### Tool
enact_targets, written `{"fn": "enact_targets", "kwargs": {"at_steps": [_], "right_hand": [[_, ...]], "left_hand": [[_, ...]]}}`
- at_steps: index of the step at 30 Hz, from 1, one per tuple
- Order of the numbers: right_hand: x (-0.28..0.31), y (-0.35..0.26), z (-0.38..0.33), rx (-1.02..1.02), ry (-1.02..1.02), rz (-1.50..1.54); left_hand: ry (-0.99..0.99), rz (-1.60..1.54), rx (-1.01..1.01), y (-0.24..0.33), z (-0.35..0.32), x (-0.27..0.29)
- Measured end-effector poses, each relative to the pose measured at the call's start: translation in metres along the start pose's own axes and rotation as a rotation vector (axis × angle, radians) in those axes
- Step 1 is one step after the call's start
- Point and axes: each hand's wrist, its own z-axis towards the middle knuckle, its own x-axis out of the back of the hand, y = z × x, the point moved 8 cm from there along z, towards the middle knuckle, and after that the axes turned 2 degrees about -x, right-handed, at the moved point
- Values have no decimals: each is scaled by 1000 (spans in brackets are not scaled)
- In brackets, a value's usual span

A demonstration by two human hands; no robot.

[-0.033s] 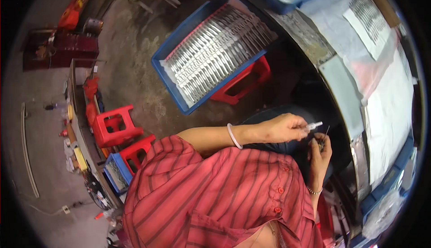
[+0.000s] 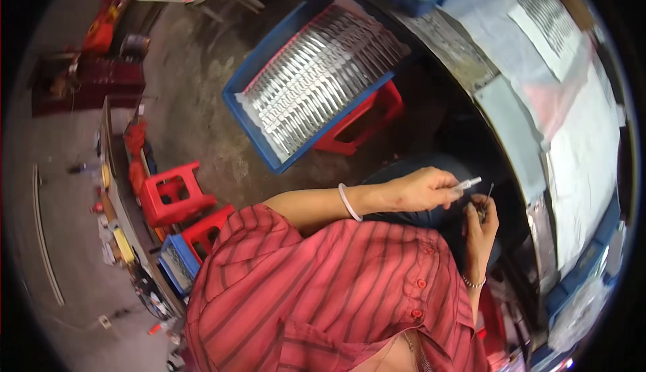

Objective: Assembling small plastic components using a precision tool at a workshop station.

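Red plastic stools (image 2: 171,194) well off to the left of the grip, on the bare concrete. Up and left of it, propped on another red stool (image 2: 367,120), a blue tray (image 2: 269,69) packed with rows of silvery strips. Closer in, left hand (image 2: 420,190), a white bangle (image 2: 347,202) on its wrist, fingers closed together on a small white stick (image 2: 468,184), tip poking out to the right. Just beside that tip, nearly touching, a thin dark metal piece (image 2: 488,194) pinched upright between the fingertips of the right hand (image 2: 479,227), which comes up from below with a fine bracelet (image 2: 473,282) at its wrist. Both pieces held over the lap, in front of the red striped shirt (image 2: 336,291). By the look of it, the joining of the two small parts in hand, ends not quite met; too small to tell whether already touching. Calls, most likely, for a steady pinch on both sides and a fine lining-up of tip to piece. Right of the grip, a curved worktable (image 2: 585,170) under pale sheets.
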Motion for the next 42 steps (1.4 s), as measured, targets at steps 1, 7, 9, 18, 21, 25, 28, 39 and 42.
{"fn": "enact_targets", "kwargs": {"at_steps": [1, 7, 9, 18, 21, 25, 28, 39, 42], "right_hand": [[2, 3, -1, -4, 23, -23], [4, 15, -4, -94, 4, 179], [1, 16, -2, -140, 8, 410], [-6, 29, 18, -304, -68, 934], [-15, 16, 21, -261, -201, 1005], [-11, 22, 22, -277, -153, 974], [5, 21, 12, -257, -62, 766], [53, -39, -55, 272, 0, -548], [44, -38, -55, 326, -3, -556]], "left_hand": [[-35, -10, 34, -12, 4, -2], [-164, -217, 217, -28, 5, -14], [-165, -226, 289, -31, 3, -15], [-216, -248, 398, -42, 11, -29], [-176, -249, 396, -39, 11, -35], [-139, -258, 295, -44, 17, -38], [-131, -194, 392, -51, 27, -27], [-164, -63, 424, -49, 47, -26], [-172, -87, 465, -49, 48, -27]]}}
